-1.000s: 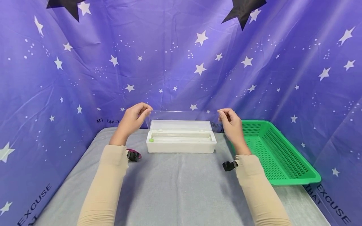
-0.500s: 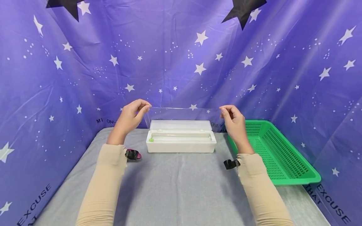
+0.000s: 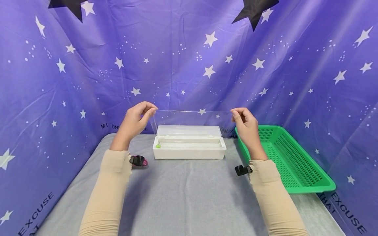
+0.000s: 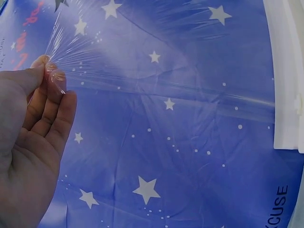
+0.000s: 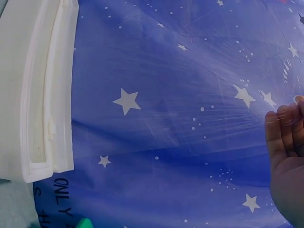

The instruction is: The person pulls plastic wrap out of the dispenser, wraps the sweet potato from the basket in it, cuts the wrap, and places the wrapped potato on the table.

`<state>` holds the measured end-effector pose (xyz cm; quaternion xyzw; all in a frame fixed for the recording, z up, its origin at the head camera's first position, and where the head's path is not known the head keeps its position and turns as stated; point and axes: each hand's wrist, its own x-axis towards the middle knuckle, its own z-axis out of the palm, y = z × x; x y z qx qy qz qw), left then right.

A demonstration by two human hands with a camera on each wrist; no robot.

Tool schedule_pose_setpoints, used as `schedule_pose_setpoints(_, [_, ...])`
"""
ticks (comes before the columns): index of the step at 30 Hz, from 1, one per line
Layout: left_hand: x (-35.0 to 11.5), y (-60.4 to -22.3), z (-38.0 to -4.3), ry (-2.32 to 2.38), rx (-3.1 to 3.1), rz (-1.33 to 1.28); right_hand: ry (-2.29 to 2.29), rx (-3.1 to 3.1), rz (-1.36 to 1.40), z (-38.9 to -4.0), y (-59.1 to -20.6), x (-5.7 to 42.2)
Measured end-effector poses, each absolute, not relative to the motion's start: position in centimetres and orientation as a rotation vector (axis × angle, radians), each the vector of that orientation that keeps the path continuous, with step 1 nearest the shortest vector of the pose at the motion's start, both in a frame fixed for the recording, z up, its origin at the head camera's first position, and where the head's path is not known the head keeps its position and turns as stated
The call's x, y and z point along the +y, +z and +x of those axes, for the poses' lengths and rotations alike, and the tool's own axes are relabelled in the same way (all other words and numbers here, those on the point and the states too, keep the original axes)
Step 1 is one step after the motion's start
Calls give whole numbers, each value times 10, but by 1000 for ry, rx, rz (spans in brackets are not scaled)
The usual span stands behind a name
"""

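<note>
Head view, clear film [image 3: 192, 118], stretched crosswise, between hands [image 3: 136, 118] [image 3: 247, 126]

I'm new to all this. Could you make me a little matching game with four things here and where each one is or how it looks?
Things
1. Clear film
2. White box
3. Green basket
4. Small green piece

Places and states
A. At the left end of the box
B. Pinched by the left hand and the right hand
C. Perforated, at the right of the head view
D. Its lid raised

Right pairs: 1-B, 2-D, 3-C, 4-A
</note>
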<state>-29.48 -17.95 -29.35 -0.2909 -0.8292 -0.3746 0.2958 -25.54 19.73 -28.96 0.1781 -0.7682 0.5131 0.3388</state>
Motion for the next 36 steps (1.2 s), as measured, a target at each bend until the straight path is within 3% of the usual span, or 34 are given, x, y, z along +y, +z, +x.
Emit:
schedule_pose_setpoints(14, [-178,-283,-289,-983,-2180,-798,1349,-1999,467,-253,-284,201])
schedule_pose_setpoints(19, [-178,-279,-285,-962,-2183,-807,1332,-1986,489,-268,-295,212])
schedule_pose_setpoints(26, [-179,-282,-281,-980,-2202,-800,1387,-2033,539,-253,-287,213])
schedule_pose_setpoints(36, [-182,-287,-267,-1039,-2248,-829,1561,-2083,620,-266,-308,238])
